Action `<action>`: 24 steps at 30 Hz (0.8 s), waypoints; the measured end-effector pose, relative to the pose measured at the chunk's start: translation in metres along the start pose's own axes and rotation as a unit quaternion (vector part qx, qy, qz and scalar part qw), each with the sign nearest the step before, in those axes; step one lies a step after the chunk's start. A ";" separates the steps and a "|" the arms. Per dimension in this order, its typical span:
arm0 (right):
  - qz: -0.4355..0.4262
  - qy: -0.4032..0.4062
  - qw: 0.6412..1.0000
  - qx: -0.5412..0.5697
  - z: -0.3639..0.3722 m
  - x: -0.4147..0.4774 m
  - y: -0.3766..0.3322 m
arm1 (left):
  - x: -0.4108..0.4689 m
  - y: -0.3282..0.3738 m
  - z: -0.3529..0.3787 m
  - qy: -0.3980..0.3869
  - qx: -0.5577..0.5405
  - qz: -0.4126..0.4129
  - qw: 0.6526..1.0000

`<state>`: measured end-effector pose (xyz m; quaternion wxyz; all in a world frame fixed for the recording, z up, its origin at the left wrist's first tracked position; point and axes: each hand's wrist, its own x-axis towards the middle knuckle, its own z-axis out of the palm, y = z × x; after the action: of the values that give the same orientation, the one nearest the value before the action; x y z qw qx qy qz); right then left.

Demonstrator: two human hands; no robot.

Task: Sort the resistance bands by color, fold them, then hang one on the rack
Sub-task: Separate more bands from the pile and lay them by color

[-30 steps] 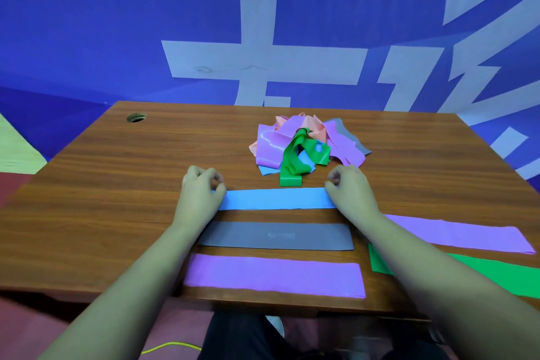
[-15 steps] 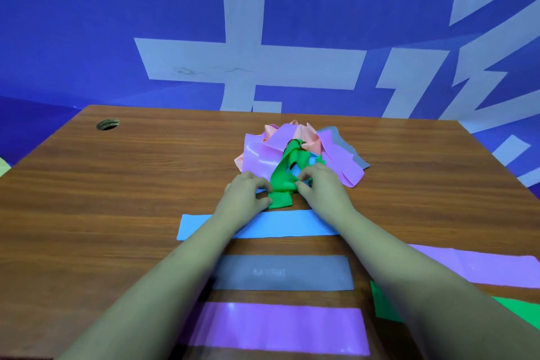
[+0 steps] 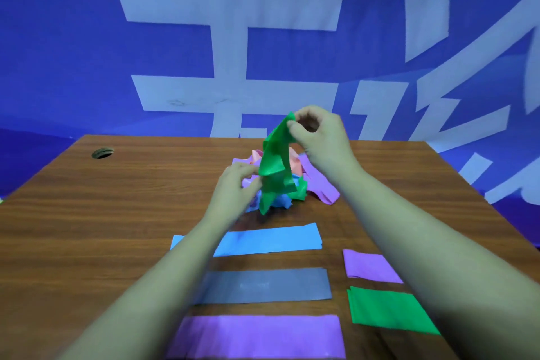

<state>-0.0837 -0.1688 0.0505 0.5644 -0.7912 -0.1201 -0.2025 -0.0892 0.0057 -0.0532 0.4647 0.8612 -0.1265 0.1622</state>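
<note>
My right hand (image 3: 318, 137) pinches the top end of a crumpled green band (image 3: 276, 166) and holds it up above the tangled pile of purple, pink and blue bands (image 3: 318, 184). My left hand (image 3: 238, 187) pinches the same green band lower down, at its left edge. Flat bands lie in a row nearer to me: a blue one (image 3: 271, 240), a grey one (image 3: 268, 285) and a purple one (image 3: 260, 335). To their right lie a second purple band (image 3: 368, 266) and a flat green band (image 3: 385, 310), both partly under my right forearm.
The wooden table (image 3: 102, 228) has a round cable hole (image 3: 102, 153) at its far left corner. A blue banner with white characters (image 3: 233, 38) hangs behind the table. No rack shows in view.
Both hands left the blue band and reached the pile. My right hand has lifted the green band up out of the pile, with my left hand on its lower part.
</note>
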 end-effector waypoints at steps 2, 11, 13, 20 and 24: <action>-0.014 0.016 1.000 0.013 -0.010 0.003 -0.022 | 0.004 0.029 -0.014 0.022 -0.067 0.003 0.998; 0.061 0.075 0.995 0.021 -0.061 -0.013 -0.075 | -0.017 0.130 -0.067 -0.030 -0.286 0.011 0.958; 0.134 0.043 0.990 0.013 -0.065 -0.023 -0.074 | -0.027 0.145 -0.071 -0.057 -0.307 0.016 0.950; 0.312 -0.116 0.943 -0.008 -0.091 -0.068 -0.077 | -0.050 0.184 -0.076 -0.074 -0.297 0.051 0.951; 0.208 -0.071 0.973 -0.070 -0.106 -0.080 -0.093 | -0.053 0.200 -0.076 -0.050 -0.294 0.047 0.953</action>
<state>-0.2139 -0.2342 0.1225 0.5270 -0.8490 0.0218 -0.0323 -0.2237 -0.0342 0.1169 0.6819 0.6869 -0.2322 0.0961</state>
